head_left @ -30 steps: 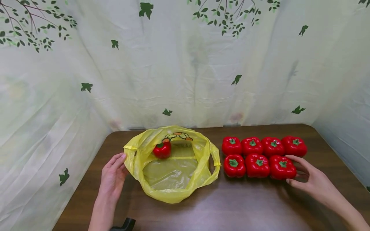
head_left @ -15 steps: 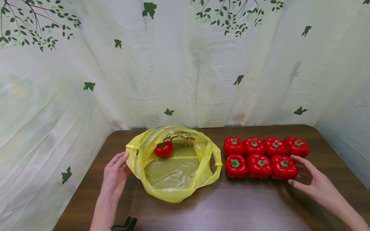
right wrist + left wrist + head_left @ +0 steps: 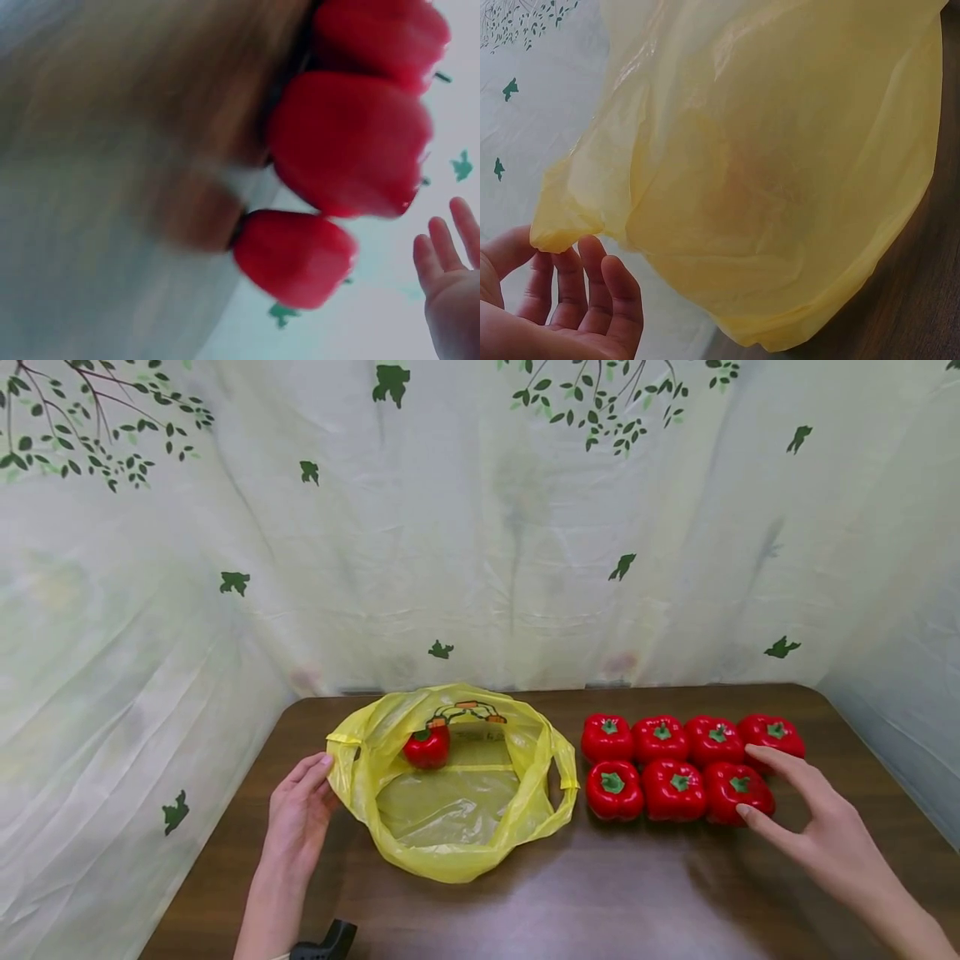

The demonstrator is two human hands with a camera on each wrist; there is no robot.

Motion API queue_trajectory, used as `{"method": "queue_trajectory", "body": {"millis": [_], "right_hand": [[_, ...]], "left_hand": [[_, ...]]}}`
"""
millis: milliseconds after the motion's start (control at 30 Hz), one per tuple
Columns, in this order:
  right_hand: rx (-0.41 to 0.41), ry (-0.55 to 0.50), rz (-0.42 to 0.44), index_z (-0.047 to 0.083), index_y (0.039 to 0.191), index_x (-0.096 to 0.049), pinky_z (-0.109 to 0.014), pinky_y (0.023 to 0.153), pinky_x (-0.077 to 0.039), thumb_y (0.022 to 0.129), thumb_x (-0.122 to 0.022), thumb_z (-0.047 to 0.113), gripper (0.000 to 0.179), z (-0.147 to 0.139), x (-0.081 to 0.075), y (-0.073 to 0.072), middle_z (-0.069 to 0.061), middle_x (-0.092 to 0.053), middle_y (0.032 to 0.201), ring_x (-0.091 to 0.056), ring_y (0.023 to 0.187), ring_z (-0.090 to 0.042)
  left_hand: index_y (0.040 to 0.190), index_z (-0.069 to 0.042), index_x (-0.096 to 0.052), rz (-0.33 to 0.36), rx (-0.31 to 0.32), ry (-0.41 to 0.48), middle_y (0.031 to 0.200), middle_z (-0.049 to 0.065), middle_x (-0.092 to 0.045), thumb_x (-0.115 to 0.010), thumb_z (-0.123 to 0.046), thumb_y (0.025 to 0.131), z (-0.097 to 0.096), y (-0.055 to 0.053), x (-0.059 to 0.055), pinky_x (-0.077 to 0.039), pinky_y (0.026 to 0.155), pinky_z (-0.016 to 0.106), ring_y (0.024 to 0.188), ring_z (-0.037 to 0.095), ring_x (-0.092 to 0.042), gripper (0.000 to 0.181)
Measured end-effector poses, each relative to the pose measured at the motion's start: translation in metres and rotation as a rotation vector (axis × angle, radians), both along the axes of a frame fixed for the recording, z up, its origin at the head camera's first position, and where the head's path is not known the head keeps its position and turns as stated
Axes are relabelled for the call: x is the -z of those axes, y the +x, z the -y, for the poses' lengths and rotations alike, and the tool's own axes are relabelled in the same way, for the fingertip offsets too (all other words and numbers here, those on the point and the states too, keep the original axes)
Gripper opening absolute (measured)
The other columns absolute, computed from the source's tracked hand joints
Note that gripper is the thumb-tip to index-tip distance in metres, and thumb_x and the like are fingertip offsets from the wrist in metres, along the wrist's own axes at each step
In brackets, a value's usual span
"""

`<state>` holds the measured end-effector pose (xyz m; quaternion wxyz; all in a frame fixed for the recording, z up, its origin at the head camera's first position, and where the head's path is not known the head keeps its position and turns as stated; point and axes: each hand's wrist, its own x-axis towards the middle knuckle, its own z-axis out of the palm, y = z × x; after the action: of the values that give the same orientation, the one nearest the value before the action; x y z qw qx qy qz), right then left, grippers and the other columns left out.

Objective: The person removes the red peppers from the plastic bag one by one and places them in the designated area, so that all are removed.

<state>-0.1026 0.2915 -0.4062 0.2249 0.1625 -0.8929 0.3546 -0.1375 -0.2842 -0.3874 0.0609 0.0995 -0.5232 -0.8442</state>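
A yellow plastic bag (image 3: 461,860) stands with its mouth spread wide on the table, and one red bell pepper (image 3: 426,750) is inside it. My left hand (image 3: 298,814) pinches the bag's left handle between thumb and fingertips, as the left wrist view also shows. To the right of the bag, several glossy red bell peppers with green stems sit in two rows. Over the right end of the front row, at the end pepper (image 3: 741,792), hovers my right hand (image 3: 821,827), thumb and fingers spread. In the right wrist view its fingers (image 3: 442,255) stand apart from the peppers (image 3: 349,142).
The brown wooden table (image 3: 585,902) has rounded far corners. Behind it and at both sides hangs a pale curtain (image 3: 555,568) printed with leaves. A black strap-like device (image 3: 326,941) shows by the left wrist. The bag's right handle (image 3: 566,781) lies close to the nearest peppers.
My right hand has risen from beside the front-row end pepper to above it, its fingers spreading wider. The left hand keeps its pinch on the bag; the head view shifts slightly.
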Motion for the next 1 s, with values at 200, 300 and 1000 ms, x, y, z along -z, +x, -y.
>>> {"method": "queue_trajectory", "body": {"millis": [200, 300, 1000], "right_hand": [[-0.069, 0.013, -0.028, 0.016, 0.143, -0.05, -0.005, 0.097, -0.03, 0.066, -0.087, -0.004, 0.087, 0.02, -0.011, -0.001, -0.002, -0.051, 0.139, -0.038, 0.13, -0.002], [-0.1, 0.025, -0.028, 0.015, 0.143, -0.05, -0.006, 0.094, -0.033, 0.067, -0.088, -0.002, 0.087, 0.03, -0.016, -0.001, -0.002, -0.05, 0.14, -0.038, 0.131, -0.004], [-0.456, 0.144, -0.095, 0.016, 0.14, -0.052, -0.015, 0.099, -0.039, 0.077, -0.084, 0.015, 0.071, 0.096, -0.056, -0.031, 0.003, -0.055, 0.135, -0.051, 0.123, -0.015]], "left_hand": [[0.099, -0.011, -0.072, -0.005, 0.003, 0.0, 0.098, 0.0, -0.072, -0.063, -0.016, 0.098, 0.0, 0.0, 0.001, -0.054, 0.077, 0.028, 0.088, 0.013, -0.068, 0.01], [0.098, -0.012, -0.072, 0.0, 0.0, 0.004, 0.098, 0.0, -0.072, -0.063, -0.016, 0.098, 0.0, 0.0, 0.0, -0.054, 0.077, 0.028, 0.088, 0.013, -0.068, 0.01], [0.091, -0.011, -0.072, -0.038, 0.0, 0.05, 0.092, 0.001, -0.072, -0.059, -0.01, 0.1, 0.0, -0.002, 0.004, -0.053, 0.073, 0.028, 0.084, 0.012, -0.068, 0.015]]}}
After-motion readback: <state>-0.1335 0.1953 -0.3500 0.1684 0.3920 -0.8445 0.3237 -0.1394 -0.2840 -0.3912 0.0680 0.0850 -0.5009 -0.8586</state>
